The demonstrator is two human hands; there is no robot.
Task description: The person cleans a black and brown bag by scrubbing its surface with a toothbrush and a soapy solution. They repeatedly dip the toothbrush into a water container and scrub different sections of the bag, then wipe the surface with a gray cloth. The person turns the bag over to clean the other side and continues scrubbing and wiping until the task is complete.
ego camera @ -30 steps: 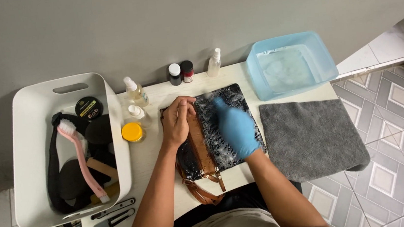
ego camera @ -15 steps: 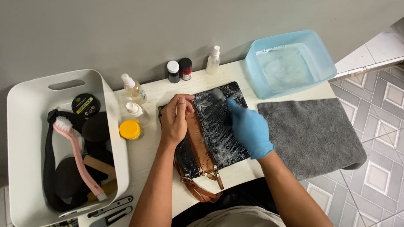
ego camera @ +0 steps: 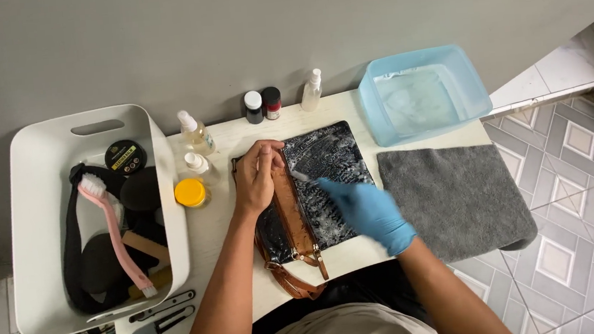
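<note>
fingers of the bare left hand (ego camera: 258, 174) press flat, unclenched, on the black bag (ego camera: 313, 187) lying mid-desk (ego camera: 218, 247); gloved right hand (ego camera: 366, 207) grips a small brush (ego camera: 303, 176), scrubbing the soapy panel. finishing likely calls for steady strokes. blue water tub (ego camera: 420, 93), grey cloth (ego camera: 456, 199), bottles (ego camera: 196, 133) crowd nearby.

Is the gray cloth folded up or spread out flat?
Spread out flat. The gray cloth lies as one wide rectangle on the table, right of the black bag, with no folds showing; its lower right corner droops over the edge.

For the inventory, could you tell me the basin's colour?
The basin is translucent light blue, in the head view.
</note>
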